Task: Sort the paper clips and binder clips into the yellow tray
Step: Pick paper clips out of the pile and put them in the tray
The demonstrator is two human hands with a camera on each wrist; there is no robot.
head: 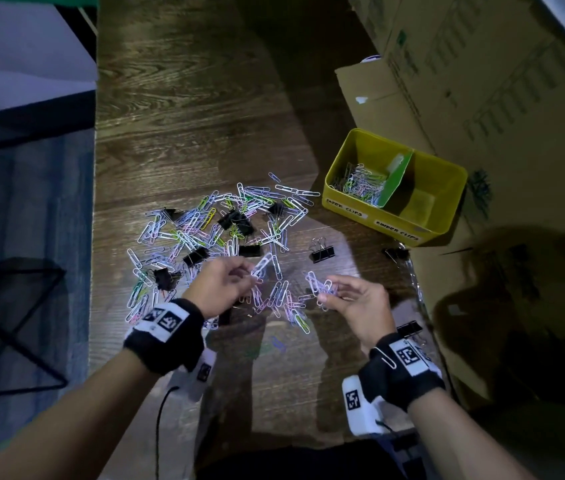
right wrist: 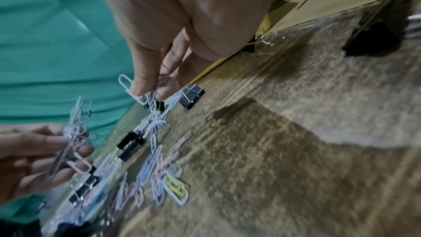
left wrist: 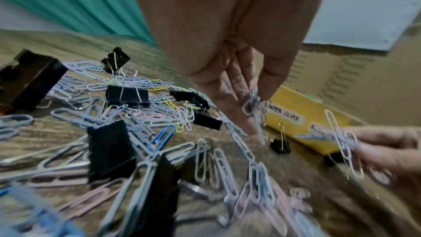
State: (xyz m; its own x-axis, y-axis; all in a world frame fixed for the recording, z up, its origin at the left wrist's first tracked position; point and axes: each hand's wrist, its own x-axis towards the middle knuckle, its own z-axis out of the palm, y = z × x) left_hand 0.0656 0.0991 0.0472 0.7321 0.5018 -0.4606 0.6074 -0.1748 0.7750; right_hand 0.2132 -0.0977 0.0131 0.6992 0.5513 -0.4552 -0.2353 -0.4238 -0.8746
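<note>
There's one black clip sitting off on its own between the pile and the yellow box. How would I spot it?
Start at the yellow plastic tray on the right of the dark wooden table. Look toward its front left corner, just right of the big heap of pastel wire paper clips. The black binder clip lies alone on bare wood, silver wire handles showing, unlike those tangled in the heap.

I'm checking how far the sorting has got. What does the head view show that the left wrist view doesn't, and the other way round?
Only the head view shows inside the yellow tray: paper clips in the left compartment, the right one without any visible. Only the left wrist view shows a blue paper clip in the pile. Both show the left hand and right hand each pinching paper clips, and black binder clips on the table.
</note>
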